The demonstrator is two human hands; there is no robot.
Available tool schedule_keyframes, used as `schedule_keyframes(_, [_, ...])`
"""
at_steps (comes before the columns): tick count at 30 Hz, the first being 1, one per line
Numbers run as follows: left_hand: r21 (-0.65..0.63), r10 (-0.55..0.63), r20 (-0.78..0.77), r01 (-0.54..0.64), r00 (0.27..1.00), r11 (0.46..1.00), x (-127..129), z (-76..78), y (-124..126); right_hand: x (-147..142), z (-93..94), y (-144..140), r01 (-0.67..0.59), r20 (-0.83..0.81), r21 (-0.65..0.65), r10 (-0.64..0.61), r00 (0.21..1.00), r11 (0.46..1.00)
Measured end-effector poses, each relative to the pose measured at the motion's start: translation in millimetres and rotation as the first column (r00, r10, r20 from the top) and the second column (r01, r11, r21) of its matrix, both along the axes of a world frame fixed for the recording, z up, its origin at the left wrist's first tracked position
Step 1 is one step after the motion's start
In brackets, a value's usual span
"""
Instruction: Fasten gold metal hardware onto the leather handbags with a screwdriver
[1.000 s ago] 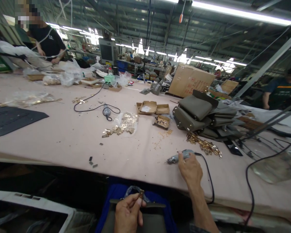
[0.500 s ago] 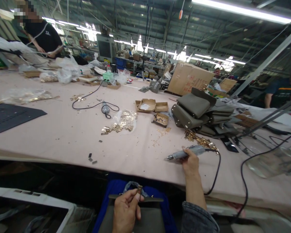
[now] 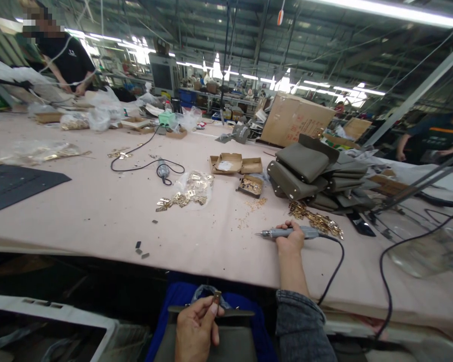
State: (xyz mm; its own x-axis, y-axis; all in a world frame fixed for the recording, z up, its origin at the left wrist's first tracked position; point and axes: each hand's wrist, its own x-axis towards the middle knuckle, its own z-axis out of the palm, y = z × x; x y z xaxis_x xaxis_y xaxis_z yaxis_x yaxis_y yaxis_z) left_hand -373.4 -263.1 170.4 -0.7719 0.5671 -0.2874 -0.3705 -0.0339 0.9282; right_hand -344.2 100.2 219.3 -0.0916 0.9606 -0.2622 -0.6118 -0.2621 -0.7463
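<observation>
My right hand (image 3: 291, 239) is closed round a grey electric screwdriver (image 3: 310, 232), its bit pointing left over the table and its black cord trailing right. Low in front of me, my left hand (image 3: 197, 327) pinches a small brass-coloured metal piece (image 3: 217, 297) between thumb and fingers. The piece stands at the upper edge of an olive-grey bag (image 3: 236, 338) on my lap, over blue cloth. Whether it is fixed to the bag I cannot tell. Tiny gold-coloured screws (image 3: 245, 217) lie scattered beyond the screwdriver tip, below a small box (image 3: 250, 185) holding more.
Stacked olive-grey bags (image 3: 305, 171) stand at the right, with a heap of gold metal fittings (image 3: 319, 222) and a black phone (image 3: 361, 224) before them. A plastic bag of metal fittings (image 3: 196, 188) and a second screwdriver (image 3: 163, 170) lie mid-table. Co-workers stand far left and right.
My right hand has shifted slightly up and left with the screwdriver, which now lies more level. My left hand keeps its pinch on the metal piece, almost unmoved.
</observation>
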Motion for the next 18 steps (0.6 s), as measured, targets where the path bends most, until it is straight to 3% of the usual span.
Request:
schedule_keyframes(8, [-0.038, 0.003, -0.008, -0.004, 1.000, 0.999, -2, 0.7, 4, -14, -2.2, -4, 0.126, 0.014, -0.080, -0.126, 0.992, 0.989])
schedule_keyframes(18, [-0.046, -0.001, 0.013, 0.001, 1.000, 0.999, -4, 5.9, 6, -18, -9.5, -3, 0.123, 0.041, -0.033, -0.121, 0.992, 0.992])
